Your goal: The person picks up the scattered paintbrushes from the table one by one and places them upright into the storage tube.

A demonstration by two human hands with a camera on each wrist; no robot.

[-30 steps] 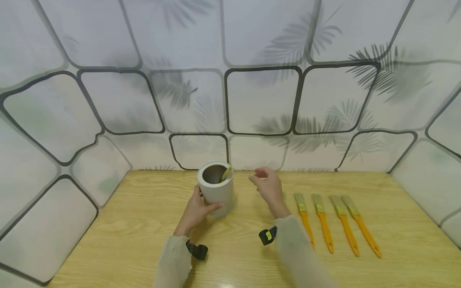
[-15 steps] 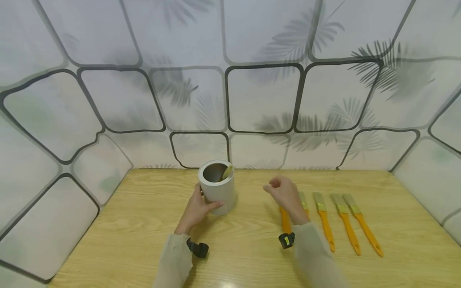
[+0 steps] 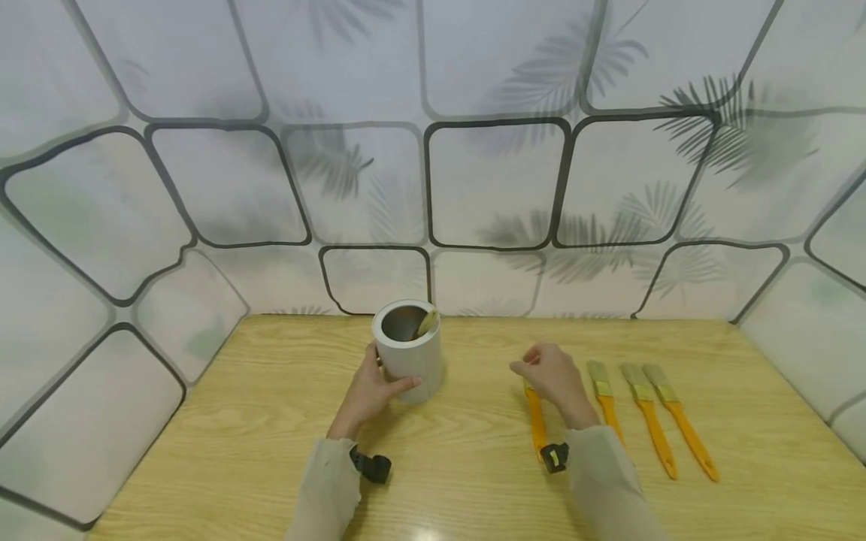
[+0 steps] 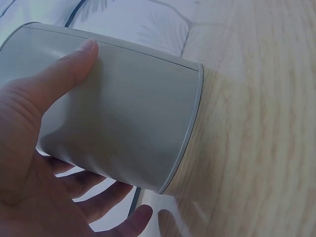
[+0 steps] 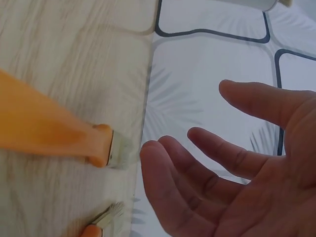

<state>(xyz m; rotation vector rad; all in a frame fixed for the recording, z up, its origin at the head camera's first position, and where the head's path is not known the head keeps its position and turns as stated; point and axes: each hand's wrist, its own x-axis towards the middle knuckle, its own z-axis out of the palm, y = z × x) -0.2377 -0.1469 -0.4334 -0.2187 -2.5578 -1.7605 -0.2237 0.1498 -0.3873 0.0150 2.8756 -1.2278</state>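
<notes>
We see the left hand [image 3: 365, 394] clamped on a pale can [image 3: 419, 368], its thumb [image 4: 74, 64] lying along the near side and its fingers bent round the far side. The can stands on the wooden table [image 3: 271, 391], to the left of the brushes, its mouth facing up. Inside it we see a loose brush [image 3: 428, 323], bristle end leaning on the right of the rim.

The right hand [image 3: 556, 379] is well apart from the left one, raised near the bristle end of the leftmost brush [image 3: 536, 424]. From the right wrist we see its thumb standing apart from its loosely curled fingers; we cannot tell whether a fingertip touches the bristles. This brush has an orange handle, as do the others.

To the right of that hand we see a middle brush [image 3: 601, 378], partly hidden by the forearm, then two outer brushes [image 3: 649, 424] side by side, their handles spreading apart towards us. Each wrist wears a small black camera [image 3: 373, 468] below a light sleeve. Behind the table we see a patterned wall [image 3: 487, 188] with dark outlines and grey leaves.
</notes>
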